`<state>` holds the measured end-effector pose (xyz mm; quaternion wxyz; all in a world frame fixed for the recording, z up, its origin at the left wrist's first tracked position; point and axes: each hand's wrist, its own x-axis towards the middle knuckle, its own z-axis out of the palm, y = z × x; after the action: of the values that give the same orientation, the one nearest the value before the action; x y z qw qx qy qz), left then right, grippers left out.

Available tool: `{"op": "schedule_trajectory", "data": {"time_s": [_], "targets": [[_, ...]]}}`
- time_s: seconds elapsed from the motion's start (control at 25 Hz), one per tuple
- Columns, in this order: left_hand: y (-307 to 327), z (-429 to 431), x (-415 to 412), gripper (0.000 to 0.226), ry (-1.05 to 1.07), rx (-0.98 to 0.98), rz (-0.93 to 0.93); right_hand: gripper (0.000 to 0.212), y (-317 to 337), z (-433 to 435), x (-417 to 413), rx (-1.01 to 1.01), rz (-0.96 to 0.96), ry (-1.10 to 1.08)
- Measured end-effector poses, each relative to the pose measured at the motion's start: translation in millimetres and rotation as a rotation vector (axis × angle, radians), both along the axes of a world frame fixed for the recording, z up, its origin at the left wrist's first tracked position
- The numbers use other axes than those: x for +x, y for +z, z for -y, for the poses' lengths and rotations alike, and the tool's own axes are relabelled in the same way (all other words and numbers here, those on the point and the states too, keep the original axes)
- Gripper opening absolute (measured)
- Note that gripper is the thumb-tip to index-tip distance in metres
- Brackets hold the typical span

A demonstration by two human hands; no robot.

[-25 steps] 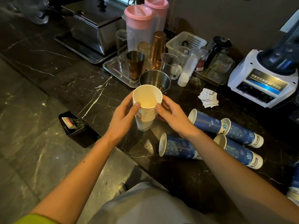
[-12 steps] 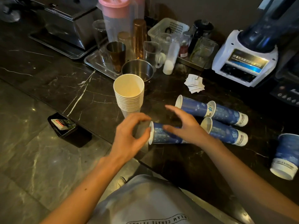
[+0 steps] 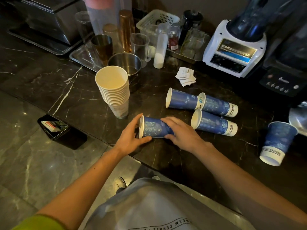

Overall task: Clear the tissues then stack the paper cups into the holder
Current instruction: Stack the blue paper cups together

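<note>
A black marble counter (image 3: 49, 77) carries everything. A tall stack of cream paper cups (image 3: 114, 90) stands upright near its front edge. Just right of it a blue paper cup (image 3: 153, 127) lies on its side, mouth leftward. The left hand (image 3: 131, 138) has its grip closed around the rim end; the right hand (image 3: 181, 134) clasps the base end.

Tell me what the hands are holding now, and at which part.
Both hold one blue paper cup lying on its side: the left hand at its open rim, the right hand around its bottom end.
</note>
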<state>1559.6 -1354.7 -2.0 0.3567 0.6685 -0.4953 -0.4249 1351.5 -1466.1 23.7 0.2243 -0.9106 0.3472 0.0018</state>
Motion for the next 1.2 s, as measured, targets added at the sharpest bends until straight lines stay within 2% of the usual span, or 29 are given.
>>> {"op": "schedule_trajectory", "data": {"time_s": [0.08,0.16,0.28,0.36,0.52,0.68,0.84,0.96,1.08,1.2], "targets": [[8.8,-1.8,-2.0,0.09,0.02,-0.108,-0.063,0.072,0.2,-1.1,-8.0,0.08,0.079,-0.05],[20.5,1.1,-10.5,0.092,0.065,-0.204,-0.124,0.077,-0.8,-3.6,-15.7,0.224,0.25,-0.157],[37.5,11.8,-30.0,0.104,0.155,-0.208,-0.218,0.082,-4.4,-13.3,-18.7,0.41,0.451,-0.302],[41.4,22.1,-44.3,0.105,0.146,-0.228,-0.203,0.081,-5.8,-16.2,-27.4,0.45,0.466,-0.363],[36.9,31.5,-59.8,0.09,0.098,-0.25,-0.162,0.072,-4.2,-8.5,-58.6,0.204,0.408,-0.366],[32.9,41.8,-84.4,0.085,0.082,-0.266,-0.142,0.072,-0.8,17.9,-106.3,-0.029,0.345,-0.489],[30.2,49.1,-99.1,0.09,0.085,-0.299,-0.148,0.094,-11.8,44.9,-126.4,-0.111,-0.012,-0.379],[29.3,52.1,-103.6,0.091,0.084,-0.282,-0.123,0.094,-13.4,60.8,-130.1,-0.222,-0.138,-0.287],[30.4,53.2,-102.2,0.091,0.083,-0.275,-0.098,0.094,-1.8,62.9,-129.7,-0.151,-0.057,-0.388],[29.3,56.5,-101.2,0.091,0.076,-0.27,-0.107,0.096,18.2,51.1,-139.3,0.093,0.26,-0.548]]}}
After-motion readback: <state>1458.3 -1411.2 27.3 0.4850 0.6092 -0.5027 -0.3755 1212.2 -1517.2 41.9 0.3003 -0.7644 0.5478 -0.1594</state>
